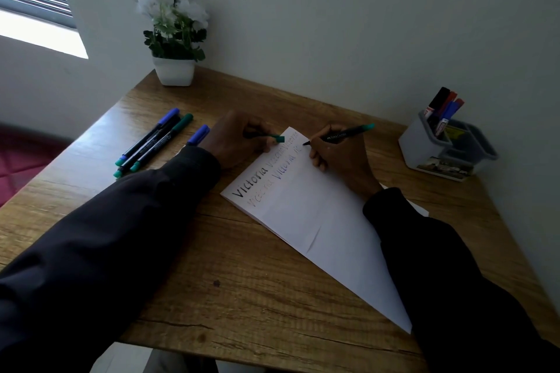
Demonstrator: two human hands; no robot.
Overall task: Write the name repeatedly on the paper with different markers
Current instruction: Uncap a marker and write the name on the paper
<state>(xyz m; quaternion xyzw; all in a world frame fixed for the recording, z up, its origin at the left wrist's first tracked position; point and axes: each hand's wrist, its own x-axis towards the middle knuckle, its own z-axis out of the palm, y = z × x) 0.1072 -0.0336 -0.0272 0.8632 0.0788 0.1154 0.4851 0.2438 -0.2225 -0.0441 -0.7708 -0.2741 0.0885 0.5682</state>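
A white sheet of paper [318,221] lies slanted on the wooden table [242,281], with the name "Victoria" written several times in two rows near its far edge. My right hand [342,157] grips a black marker with a green end [342,135], its tip touching the paper at the end of the second row. My left hand [239,139] rests at the paper's far left corner and holds the marker's green cap [274,138] between its fingers.
Several capped markers, blue and green [154,142], lie on the table left of my left hand. A grey holder [445,151] with more markers stands at the right by the wall. A white potted plant [174,39] sits at the far left corner.
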